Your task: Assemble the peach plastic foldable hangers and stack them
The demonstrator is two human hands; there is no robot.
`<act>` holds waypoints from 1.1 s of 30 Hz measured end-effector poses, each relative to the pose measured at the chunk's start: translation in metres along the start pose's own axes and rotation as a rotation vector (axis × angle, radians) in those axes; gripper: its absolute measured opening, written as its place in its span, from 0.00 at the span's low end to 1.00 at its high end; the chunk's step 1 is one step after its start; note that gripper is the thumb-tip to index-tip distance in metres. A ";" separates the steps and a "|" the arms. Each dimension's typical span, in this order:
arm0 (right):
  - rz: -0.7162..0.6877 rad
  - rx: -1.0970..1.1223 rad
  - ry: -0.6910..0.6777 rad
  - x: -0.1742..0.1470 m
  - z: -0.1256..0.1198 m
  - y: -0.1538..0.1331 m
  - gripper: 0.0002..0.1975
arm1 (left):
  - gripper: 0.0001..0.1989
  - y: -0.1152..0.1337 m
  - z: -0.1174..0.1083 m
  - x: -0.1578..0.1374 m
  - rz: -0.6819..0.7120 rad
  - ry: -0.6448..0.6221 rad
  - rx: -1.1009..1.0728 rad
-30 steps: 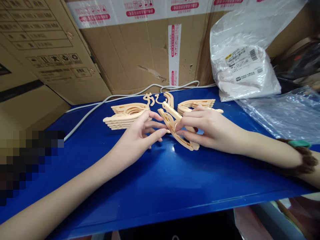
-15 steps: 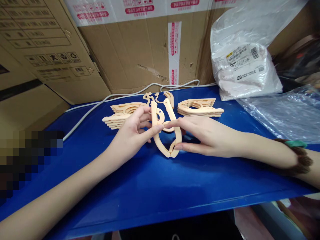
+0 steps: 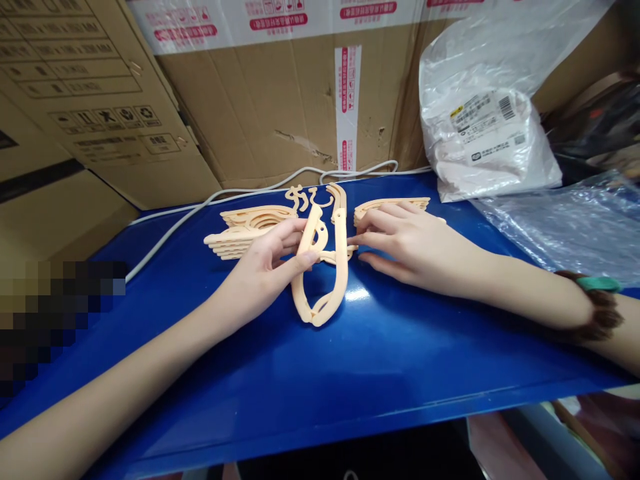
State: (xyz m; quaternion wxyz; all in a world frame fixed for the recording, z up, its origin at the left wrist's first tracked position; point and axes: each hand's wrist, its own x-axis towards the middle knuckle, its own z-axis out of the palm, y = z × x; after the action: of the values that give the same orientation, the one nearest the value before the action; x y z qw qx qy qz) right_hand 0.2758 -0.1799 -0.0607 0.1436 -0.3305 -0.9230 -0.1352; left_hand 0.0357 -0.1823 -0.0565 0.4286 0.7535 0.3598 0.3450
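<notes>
A beige folding clothes hanger (image 3: 341, 267), folded into a V with its joint toward me, is pinched along its left arm between the thumb and fingers of my left hand (image 3: 273, 257). My right hand (image 3: 415, 247) is off the hanger, with fingers apart, just right of it. Its index fingertip is by a curved beige piece (image 3: 329, 257) lying behind the hanger; whether they touch I cannot tell. Left of the hanger lies a stack of beige hanger arms (image 3: 233, 243). Another stack (image 3: 385, 205) is partly hidden behind my right hand.
Small beige hooks (image 3: 298, 198) and curved parts (image 3: 338, 197) lie at the back of the blue table (image 3: 320, 393). Behind runs a white cable (image 3: 220, 193) before cardboard boxes (image 3: 260, 113). A white plastic parcel bag (image 3: 493, 133) and clear plastic film (image 3: 565, 220) are at right.
My right hand has let go of the hanger's right arm and moved a little right, toward the right stack. The hanger, still in my left hand, has turned, its joint shifting left.
</notes>
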 end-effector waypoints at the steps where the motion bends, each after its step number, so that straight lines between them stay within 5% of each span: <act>1: -0.004 -0.028 -0.006 0.000 0.001 0.000 0.15 | 0.17 0.001 0.000 -0.001 -0.006 -0.007 0.012; 8: -0.056 -0.071 -0.045 0.000 0.004 -0.001 0.14 | 0.22 -0.001 0.002 -0.004 0.013 -0.029 0.221; 18: -0.040 -0.039 -0.095 0.002 0.003 -0.003 0.13 | 0.20 -0.002 -0.008 -0.009 0.436 0.010 1.063; 27: 0.030 -0.067 -0.008 0.001 -0.013 0.005 0.10 | 0.10 -0.004 -0.013 -0.006 0.467 0.016 1.118; 33: 0.149 0.375 0.111 0.002 -0.024 0.009 0.06 | 0.12 -0.008 -0.016 -0.004 0.469 0.022 1.100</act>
State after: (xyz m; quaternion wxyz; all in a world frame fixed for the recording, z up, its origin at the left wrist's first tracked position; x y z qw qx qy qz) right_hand 0.2840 -0.1804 -0.0363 0.2628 -0.3573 -0.8957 0.0319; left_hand 0.0181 -0.1764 -0.0585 -0.1160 0.9206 0.3140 0.2011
